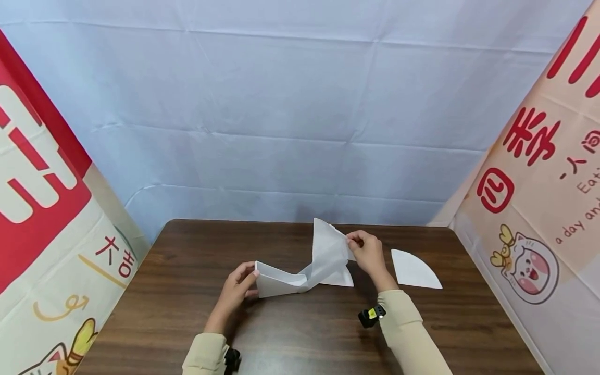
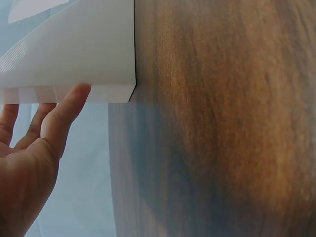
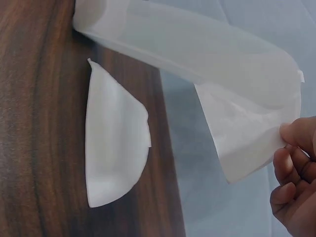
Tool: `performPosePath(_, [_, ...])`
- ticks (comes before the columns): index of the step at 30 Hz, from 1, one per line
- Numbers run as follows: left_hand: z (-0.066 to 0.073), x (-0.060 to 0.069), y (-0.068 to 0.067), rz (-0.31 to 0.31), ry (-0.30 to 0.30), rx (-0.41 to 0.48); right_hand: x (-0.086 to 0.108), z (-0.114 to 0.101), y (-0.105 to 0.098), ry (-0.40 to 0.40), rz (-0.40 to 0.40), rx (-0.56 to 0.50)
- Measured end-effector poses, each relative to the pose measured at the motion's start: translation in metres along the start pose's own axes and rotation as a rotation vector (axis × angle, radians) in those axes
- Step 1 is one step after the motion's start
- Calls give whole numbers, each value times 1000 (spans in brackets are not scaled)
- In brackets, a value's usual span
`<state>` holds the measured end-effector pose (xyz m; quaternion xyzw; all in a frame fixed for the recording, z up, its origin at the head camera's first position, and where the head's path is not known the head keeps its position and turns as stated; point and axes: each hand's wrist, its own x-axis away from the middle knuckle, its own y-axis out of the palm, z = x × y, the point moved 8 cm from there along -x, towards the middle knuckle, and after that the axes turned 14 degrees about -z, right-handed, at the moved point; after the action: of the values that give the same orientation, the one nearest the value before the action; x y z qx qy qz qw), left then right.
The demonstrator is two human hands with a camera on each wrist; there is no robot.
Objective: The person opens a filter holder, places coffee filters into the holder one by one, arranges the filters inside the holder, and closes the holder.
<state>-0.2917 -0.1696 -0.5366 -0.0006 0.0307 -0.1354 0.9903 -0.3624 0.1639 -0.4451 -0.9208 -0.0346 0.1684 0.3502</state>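
- The folded white paper (image 1: pixel 321 260) was held between both hands near the middle of the dark wood table (image 1: pixel 300 333), right end raised higher than the left.
- Its left end was pinched by the left hand (image 1: pixel 238 284), thumb in front, fingers behind.
- The right end was clamped between the right hand's (image 1: pixel 369 252) thumb and fingertips.
- Another white piece (image 1: pixel 344 278) was partly covered by it.
- A quarter-circle piece (image 1: pixel 414 269) was left lying flat, right of everything.
- Pale blue cloth (image 1: pixel 281 130) was hung behind.
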Motion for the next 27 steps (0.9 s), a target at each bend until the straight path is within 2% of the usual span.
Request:
performPosePath(10, [0,-2,1,-29,-9,34,1,-15,-11,-23,15,-37])
performPosePath(16, [4,1,2,-33,-13,19,1,-28,-14,-79,21,-72])
performPosePath(20, [3,1,3,-49,-22,23,2,-39,-15,-116,22,-81])
performPosePath(21, [-1,-1,2,-48,-26,22,2,-42,-16,-121,22,-83])
performPosePath(27, [0,-1,1,-50,-23,20,3,-58,-14,-156,4,-103])
